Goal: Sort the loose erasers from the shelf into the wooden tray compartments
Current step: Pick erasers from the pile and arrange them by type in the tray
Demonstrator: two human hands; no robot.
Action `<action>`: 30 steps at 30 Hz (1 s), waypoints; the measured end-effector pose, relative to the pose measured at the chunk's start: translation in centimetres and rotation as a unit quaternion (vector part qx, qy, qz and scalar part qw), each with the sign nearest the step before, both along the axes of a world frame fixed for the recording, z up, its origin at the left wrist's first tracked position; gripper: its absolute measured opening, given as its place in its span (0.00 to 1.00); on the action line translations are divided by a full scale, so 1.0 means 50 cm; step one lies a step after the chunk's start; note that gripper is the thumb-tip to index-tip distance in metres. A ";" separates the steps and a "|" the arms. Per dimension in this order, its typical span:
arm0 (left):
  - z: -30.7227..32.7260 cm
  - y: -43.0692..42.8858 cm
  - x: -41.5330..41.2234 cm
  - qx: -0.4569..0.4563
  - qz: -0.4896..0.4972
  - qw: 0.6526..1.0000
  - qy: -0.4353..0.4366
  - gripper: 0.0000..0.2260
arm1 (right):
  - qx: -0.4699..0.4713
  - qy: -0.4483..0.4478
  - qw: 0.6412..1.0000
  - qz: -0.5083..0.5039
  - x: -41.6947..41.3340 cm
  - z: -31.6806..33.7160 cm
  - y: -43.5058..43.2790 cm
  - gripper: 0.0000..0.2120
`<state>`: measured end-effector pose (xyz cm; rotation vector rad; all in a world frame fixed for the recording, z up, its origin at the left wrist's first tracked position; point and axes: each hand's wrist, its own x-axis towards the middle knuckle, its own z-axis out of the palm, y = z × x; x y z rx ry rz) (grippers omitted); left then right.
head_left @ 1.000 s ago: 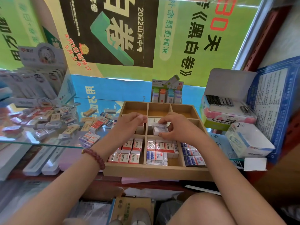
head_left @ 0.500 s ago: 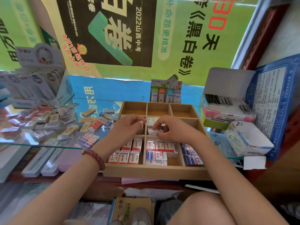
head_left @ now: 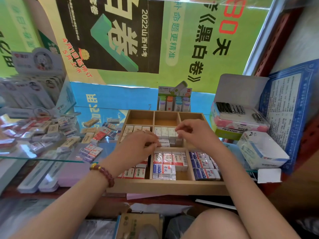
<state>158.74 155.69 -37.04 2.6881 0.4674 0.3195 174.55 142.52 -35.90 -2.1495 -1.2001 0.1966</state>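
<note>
The wooden tray (head_left: 165, 184) stands in front of me with nine compartments. Its back row (head_left: 140, 118) is bare wood. Beige erasers (head_left: 133, 130) fill the middle-left cell and white erasers (head_left: 164, 132) stand in the centre cell. Red-and-white erasers (head_left: 170, 158) and blue erasers (head_left: 201, 163) fill the front cells. My left hand (head_left: 138, 146) has curled fingers whose tips pinch a flat white eraser (head_left: 164, 144) in the centre cell. My right hand (head_left: 196, 134) reaches over the centre cell's right side, its fingertips pinching an upright eraser (head_left: 178, 141). Loose erasers (head_left: 69, 133) lie scattered on the glass shelf (head_left: 43, 160) to the left.
A display of correction tapes (head_left: 174, 100) stands behind the tray. An open box of dark clips (head_left: 240, 118) and a white open carton (head_left: 260, 150) sit to the right. Pencil cases (head_left: 39, 180) lie under the glass. My knee (head_left: 217, 223) is below the tray.
My right hand carried a white eraser down into the centre compartment. My left hand moved right, to the same compartment's front. The camera view tilted slightly.
</note>
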 end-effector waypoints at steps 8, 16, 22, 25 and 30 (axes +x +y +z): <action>-0.007 -0.001 0.010 0.047 -0.013 0.999 0.013 0.12 | -0.130 -0.063 0.989 0.026 -0.023 0.002 0.023 0.08; -0.018 0.005 0.005 0.064 -0.010 0.998 0.006 0.12 | -0.137 -0.136 0.980 0.038 -0.031 0.001 0.035 0.10; -0.016 0.003 0.007 0.101 0.029 0.994 -0.015 0.13 | -0.051 -0.097 0.994 -0.009 -0.001 0.017 0.002 0.07; -0.025 -0.003 0.010 0.109 0.025 0.993 0.036 0.16 | -0.086 -0.113 0.990 0.000 -0.010 0.015 0.005 0.08; -0.023 0.001 0.009 0.103 0.030 0.994 0.033 0.15 | -0.143 -0.135 0.981 0.004 -0.019 0.017 0.012 0.11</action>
